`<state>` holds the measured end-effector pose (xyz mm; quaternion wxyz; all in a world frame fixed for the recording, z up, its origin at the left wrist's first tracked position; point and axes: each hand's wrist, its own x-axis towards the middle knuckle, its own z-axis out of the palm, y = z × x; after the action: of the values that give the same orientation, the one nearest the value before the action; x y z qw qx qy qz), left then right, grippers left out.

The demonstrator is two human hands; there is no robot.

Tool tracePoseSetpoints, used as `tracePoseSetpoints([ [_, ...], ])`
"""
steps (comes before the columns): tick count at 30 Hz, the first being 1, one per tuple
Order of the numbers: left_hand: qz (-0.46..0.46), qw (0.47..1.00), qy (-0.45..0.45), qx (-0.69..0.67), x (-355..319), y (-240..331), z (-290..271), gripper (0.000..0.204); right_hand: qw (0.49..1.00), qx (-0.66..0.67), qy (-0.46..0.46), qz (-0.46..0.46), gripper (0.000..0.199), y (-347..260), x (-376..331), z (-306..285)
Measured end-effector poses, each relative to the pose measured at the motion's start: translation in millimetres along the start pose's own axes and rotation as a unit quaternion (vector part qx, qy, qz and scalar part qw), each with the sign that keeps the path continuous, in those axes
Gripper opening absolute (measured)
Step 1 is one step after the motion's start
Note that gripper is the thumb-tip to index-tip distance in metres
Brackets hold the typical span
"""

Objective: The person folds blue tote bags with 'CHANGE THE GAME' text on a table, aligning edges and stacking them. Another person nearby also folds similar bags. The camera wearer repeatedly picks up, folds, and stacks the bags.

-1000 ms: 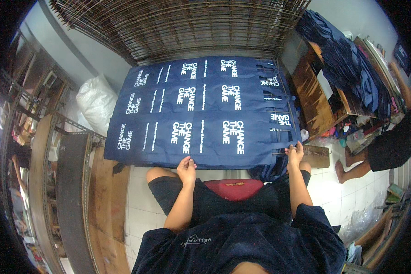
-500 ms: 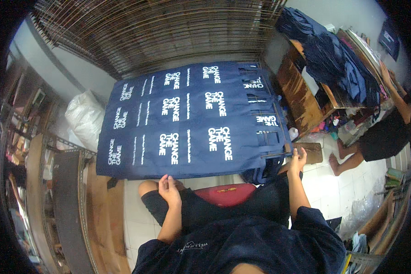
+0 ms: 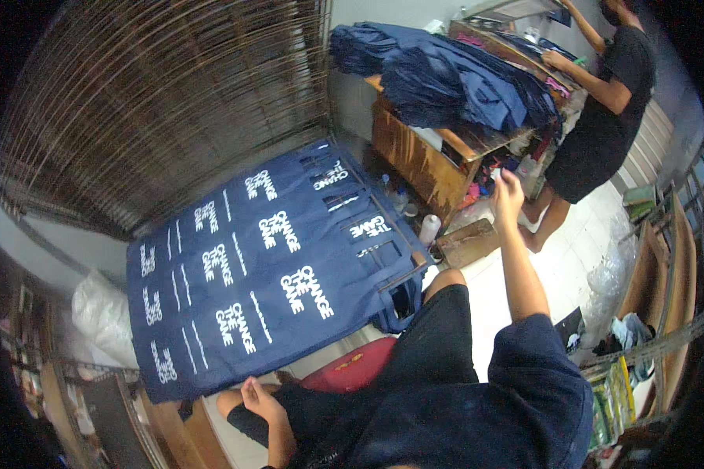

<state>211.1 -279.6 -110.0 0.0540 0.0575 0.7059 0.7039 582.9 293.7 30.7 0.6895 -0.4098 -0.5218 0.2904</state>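
Navy fabric sheet (image 3: 266,273) printed with rows of white lettering lies spread flat in front of the seated worker. Its near edge sits just beside the left hand (image 3: 260,400).

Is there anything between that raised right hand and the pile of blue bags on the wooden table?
Nothing visible. The right hand is up in open air, empty, and apart from the pile of blue bags on the wooden table. Only bottles stand on the floor below. The left hand is near the printed sheet.
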Motion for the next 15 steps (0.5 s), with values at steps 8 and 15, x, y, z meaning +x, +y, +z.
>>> tracePoseSetpoints([
  [8, -0.022, 0.998, -0.047, 0.044, -12.9, 53.0, 0.5, 0.011, 0.954, 0.242, 0.041, 0.172, 0.065, -91.8, 160.8, 7.0],
  [15, 0.028, 0.998, -0.031, 0.049, -18.9, 45.8, 0.4, 0.011, 0.843, 0.473, -0.044, 0.252, 0.112, -111.4, 190.8, 42.5],
])
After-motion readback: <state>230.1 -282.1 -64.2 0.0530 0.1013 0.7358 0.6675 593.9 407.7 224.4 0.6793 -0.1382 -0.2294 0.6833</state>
